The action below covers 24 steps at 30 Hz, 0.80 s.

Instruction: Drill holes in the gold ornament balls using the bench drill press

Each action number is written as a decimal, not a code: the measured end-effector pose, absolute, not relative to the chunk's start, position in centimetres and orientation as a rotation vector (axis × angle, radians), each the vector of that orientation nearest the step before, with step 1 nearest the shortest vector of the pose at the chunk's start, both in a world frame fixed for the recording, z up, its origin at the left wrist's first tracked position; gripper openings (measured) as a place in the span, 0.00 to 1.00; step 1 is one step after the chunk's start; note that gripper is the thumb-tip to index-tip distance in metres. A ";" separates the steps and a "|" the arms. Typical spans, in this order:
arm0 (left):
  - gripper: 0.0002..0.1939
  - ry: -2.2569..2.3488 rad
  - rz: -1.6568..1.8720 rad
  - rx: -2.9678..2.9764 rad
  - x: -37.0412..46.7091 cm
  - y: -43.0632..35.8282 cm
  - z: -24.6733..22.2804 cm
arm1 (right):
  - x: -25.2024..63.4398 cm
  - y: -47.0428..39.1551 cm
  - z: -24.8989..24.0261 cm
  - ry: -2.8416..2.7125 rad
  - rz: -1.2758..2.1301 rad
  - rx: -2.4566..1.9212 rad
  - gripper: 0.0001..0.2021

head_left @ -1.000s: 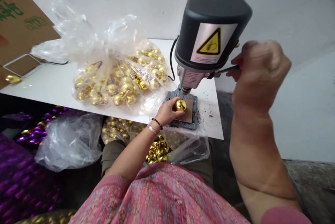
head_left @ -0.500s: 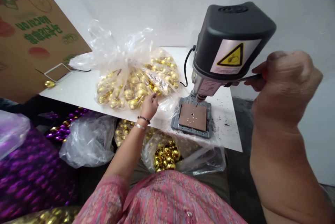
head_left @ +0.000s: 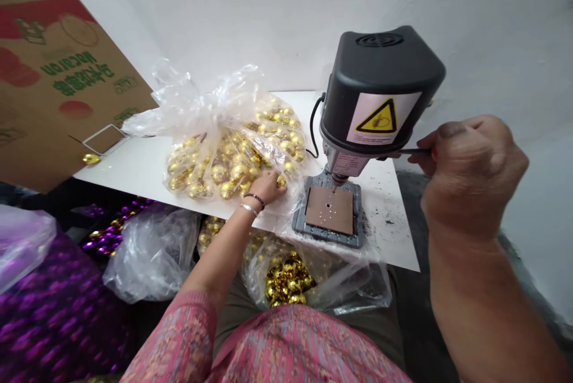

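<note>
Left hand (head_left: 267,188) gone from brown square board (head_left: 341,211) to clear plastic bag (head_left: 206,113).
Shiny gold ball (head_left: 282,181) just beside it — grip unclear; right hand (head_left: 474,175) clamped on dark lever (head_left: 415,151) of boxy black drill press (head_left: 388,67) — drilling seemingly paused.

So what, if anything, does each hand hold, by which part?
Right hand: the black lever, by its outer end. Left hand: at a gold ball; hold unclear.

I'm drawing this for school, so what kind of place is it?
Probably a small workshop: a drill press stands on the white table, with dark bits scattered beside its base, and a clear bag of gold balls sits nearby.
</note>
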<state>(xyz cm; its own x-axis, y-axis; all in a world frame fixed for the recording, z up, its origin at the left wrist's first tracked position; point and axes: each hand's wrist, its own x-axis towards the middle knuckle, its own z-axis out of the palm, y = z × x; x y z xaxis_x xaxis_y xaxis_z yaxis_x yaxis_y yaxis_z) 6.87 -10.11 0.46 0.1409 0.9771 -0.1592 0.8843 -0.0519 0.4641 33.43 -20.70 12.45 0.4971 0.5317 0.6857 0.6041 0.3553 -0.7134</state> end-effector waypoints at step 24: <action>0.37 0.968 0.583 1.481 10.6 -18.1 0.0 | 32.3 -20.9 13.4 -1.154 0.006 -1.228 0.18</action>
